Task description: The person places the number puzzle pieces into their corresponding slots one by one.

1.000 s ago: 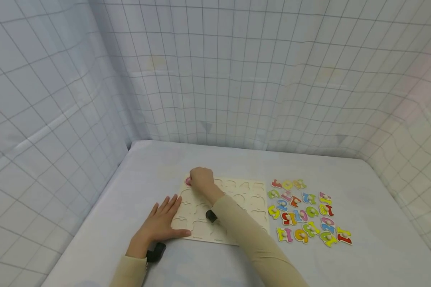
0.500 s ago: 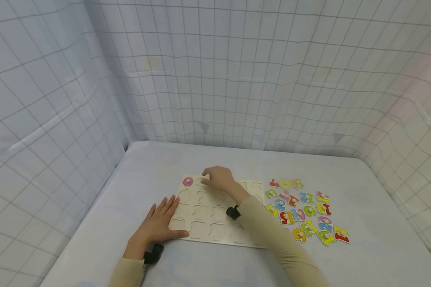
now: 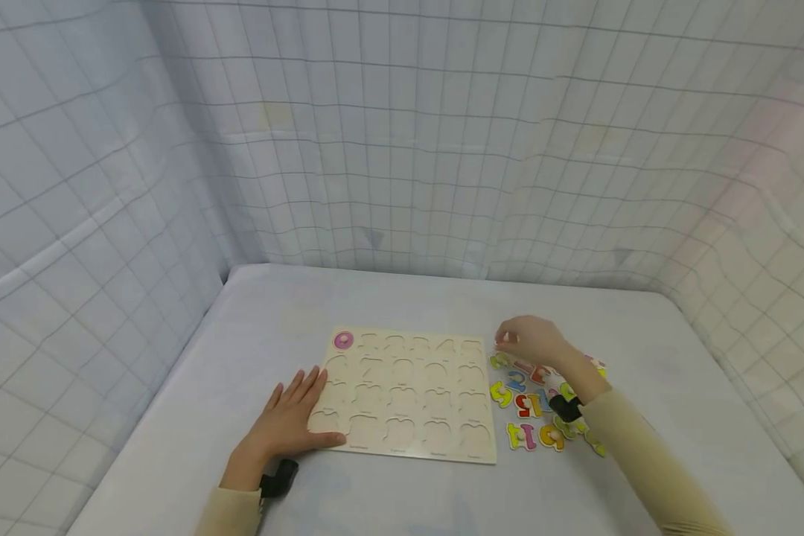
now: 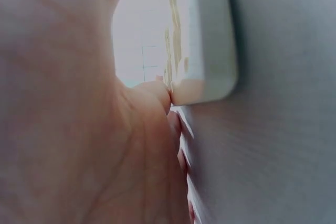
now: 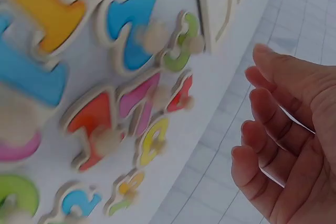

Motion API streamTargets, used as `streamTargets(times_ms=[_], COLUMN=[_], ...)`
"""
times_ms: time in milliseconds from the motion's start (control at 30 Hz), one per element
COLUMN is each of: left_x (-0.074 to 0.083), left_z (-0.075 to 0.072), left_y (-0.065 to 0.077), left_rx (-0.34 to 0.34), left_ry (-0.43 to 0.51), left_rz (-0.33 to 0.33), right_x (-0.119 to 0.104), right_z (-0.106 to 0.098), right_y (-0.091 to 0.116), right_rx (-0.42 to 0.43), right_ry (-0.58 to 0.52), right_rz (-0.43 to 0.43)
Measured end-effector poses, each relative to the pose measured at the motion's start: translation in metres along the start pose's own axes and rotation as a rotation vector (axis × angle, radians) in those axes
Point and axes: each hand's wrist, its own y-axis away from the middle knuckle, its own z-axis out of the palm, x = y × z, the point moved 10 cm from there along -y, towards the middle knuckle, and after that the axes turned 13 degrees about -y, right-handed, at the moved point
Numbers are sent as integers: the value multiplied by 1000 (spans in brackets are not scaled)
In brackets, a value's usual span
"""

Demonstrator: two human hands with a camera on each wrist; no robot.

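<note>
My left hand (image 3: pixel 284 423) rests on the left edge of a pale wooden number-puzzle board (image 3: pixel 418 385), fingers spread and straight, thumb along the near edge. In the left wrist view the palm fills the left side, beside the board's corner (image 4: pixel 210 77). A round pink knobbed piece (image 3: pixel 344 340) sits in the top-left recess. My right hand (image 3: pixel 534 342) hovers over the far end of the loose number pieces, fingers loosely bent and holding nothing. The right wrist view shows a green three (image 5: pixel 181 43), a red piece (image 5: pixel 182 93) and a yellow zero (image 5: pixel 153 142), apart from the fingers.
Several colourful knobbed number pieces (image 3: pixel 528 406) lie close together right of the board, partly hidden by my right forearm. They lie on a white-covered table (image 3: pixel 388 495). Grid-patterned white curtains (image 3: pixel 402 149) stand behind and at both sides.
My right hand has left the pink piece, which stays in the top-left recess, and has swung right across the board to above the loose pieces. My left hand stays on the board.
</note>
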Motion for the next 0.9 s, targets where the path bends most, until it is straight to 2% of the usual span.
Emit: streamTargets(times_ms=[200, 500, 900], left_x=[0, 0, 2], left_z=[-4, -6, -6], left_y=[2, 2, 1], left_rx=[-26, -38, -52], left_ry=[1, 0, 1], left_rz=[-11, -16, -15], right_x=[43, 63, 60], right_z=[0, 11, -1], right_y=[31, 51, 59], right_rx=[-79, -114, -3], right_ry=[-42, -102, -22], right_rz=[127, 151, 55])
